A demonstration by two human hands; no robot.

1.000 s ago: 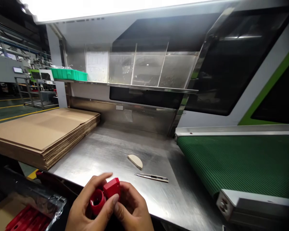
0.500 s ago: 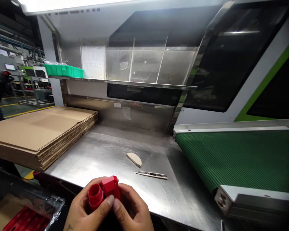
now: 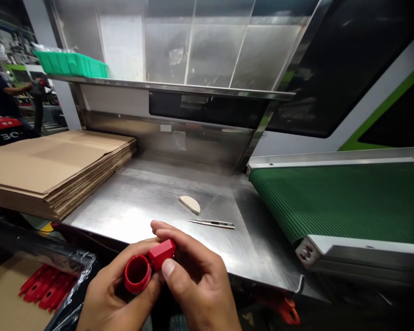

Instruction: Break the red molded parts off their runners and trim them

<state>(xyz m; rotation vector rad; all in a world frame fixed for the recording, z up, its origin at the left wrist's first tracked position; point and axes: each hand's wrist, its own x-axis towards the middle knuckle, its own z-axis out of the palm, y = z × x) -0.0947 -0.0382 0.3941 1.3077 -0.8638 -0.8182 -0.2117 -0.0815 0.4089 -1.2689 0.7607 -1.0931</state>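
Observation:
A red plastic part with a round, threaded-looking open neck and a blocky side piece is between my two hands, below the metal table's front edge. My left hand is closed around the round neck, whose opening faces up toward me. My right hand grips the blocky piece, thumb on its near face and fingers behind it. The lower portion of the part is hidden by my hands. Beyond them on the metal table lie a utility knife and a beige half-round pad.
Stacked cardboard sheets cover the table's left. A green conveyor belt runs along the right. Lower left, a plastic-lined box holds several red parts. A green bin sits on the shelf. A person stands far left.
The view has tilted down. My hands have turned the red part, so its round opening shows more fully. The right fingers have lifted and extended behind it. More of the person at left shows.

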